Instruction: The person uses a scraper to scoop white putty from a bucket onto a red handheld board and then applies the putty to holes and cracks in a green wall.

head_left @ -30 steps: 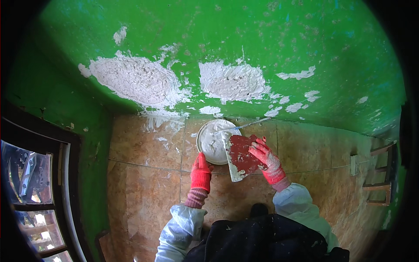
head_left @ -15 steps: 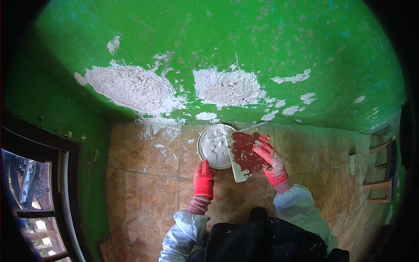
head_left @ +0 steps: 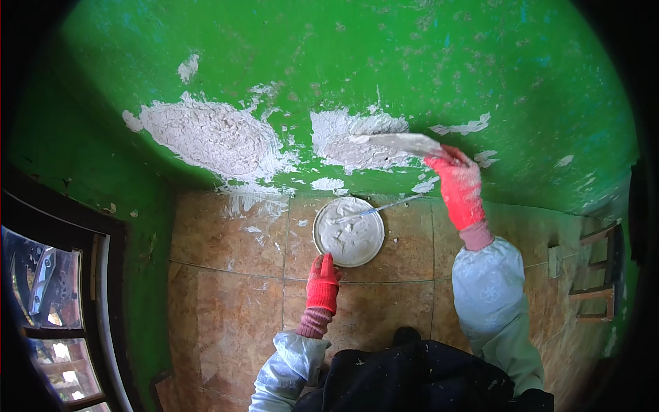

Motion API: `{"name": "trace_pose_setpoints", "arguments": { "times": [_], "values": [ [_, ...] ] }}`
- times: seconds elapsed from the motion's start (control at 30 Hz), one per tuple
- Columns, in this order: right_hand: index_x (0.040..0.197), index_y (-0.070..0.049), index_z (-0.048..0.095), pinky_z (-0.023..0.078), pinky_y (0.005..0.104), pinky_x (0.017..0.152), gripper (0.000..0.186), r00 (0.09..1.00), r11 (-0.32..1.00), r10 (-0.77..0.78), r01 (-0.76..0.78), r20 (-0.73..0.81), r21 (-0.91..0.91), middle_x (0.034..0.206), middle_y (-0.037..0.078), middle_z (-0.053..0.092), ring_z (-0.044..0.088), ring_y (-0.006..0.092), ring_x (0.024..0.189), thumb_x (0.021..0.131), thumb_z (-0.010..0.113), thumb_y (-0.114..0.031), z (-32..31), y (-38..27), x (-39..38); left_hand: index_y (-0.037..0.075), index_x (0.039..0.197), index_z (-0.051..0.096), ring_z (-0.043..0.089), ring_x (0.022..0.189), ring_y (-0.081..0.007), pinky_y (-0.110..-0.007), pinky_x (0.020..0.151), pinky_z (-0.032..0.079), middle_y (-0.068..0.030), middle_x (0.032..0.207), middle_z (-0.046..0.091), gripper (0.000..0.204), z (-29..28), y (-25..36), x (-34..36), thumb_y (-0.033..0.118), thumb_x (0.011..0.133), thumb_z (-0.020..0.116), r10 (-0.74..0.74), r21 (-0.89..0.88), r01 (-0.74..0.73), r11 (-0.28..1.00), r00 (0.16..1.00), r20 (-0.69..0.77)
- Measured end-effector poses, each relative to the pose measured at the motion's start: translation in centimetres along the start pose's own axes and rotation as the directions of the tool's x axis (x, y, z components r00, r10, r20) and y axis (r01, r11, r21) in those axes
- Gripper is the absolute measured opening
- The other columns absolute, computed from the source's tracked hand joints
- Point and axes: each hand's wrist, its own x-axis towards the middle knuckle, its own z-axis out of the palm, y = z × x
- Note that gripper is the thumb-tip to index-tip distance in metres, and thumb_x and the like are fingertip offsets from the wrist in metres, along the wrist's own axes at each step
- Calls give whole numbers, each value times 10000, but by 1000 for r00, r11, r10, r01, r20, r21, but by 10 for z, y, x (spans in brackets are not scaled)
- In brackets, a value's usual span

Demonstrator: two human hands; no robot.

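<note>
My right hand (head_left: pixel 458 182), in a red glove smeared with white, holds a wide flat trowel (head_left: pixel 405 142). The trowel is seen nearly edge-on, coated in white plaster, against the right-hand plaster patch (head_left: pixel 336 150) on the green wall. On the floor by the wall stands a round white bucket (head_left: pixel 318 237) of white plaster (head_left: pixel 347 240). My left hand (head_left: pixel 322 283), also red-gloved, grips the bucket's near rim; its thumb is partly hidden. A thin stick (head_left: pixel 391 204) lies in the plaster and sticks out over the rim to the right.
Another rough plaster patch (head_left: pixel 209 137) covers the wall at the left. Plaster smears mark the brown tiled floor (head_left: pixel 226 309). A dark-framed window or door (head_left: pixel 103 288) is at the left; a wooden frame (head_left: pixel 597 275) leans at the right wall.
My right hand has lifted the trowel from over the bucket up to the wall patch, turning it from face-on to edge-on. My left hand stays at the bucket's rim.
</note>
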Motion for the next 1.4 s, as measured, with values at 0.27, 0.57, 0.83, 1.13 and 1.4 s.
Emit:
{"name": "trace_pose_setpoints", "arguments": {
  "times": [0.27,0.57,0.83,1.13,1.4],
  "values": [
    [902,60,587,486,267,649,157,973,952,137,-78,-186,296,805,87,616,604,167,709,783,588,-42,-23,21,-6,12,1202,413,587,887,-217,-308,729,519,-132,1157,440,353,-18,-22,3,63,856,464,352,590,-374,715,922,159],
    [929,39,580,510,298,703,157,992,936,126,-116,-10,331,848,87,606,598,172,738,782,586,-14,13,13,-3,33,1188,433,615,836,-199,-280,713,516,-140,1207,434,442,-6,2,-14,7,769,571,238,541,-254,802,966,100],
    [1016,22,545,495,288,672,224,962,938,210,-148,-174,313,894,93,593,613,203,768,820,570,-83,-16,29,-9,38,1177,447,594,866,-203,-308,716,505,-130,1170,468,456,-14,-16,-10,46,750,609,415,705,-411,577,892,180],
    [959,47,559,527,296,652,199,975,914,211,-173,-66,368,879,86,605,615,189,707,803,582,-74,22,31,-5,27,1187,442,580,888,-227,-305,765,514,-122,1231,391,436,-9,-25,-8,-83,768,491,99,60,-101,993,994,38],
    [956,46,561,514,270,580,210,944,934,284,-234,-166,269,824,88,612,614,181,652,811,582,-105,-22,45,-30,38,1174,453,600,843,-215,-297,726,526,-128,1219,410,483,-10,-31,-12,-94,719,548,209,280,-219,935,976,66]
  ]
}}
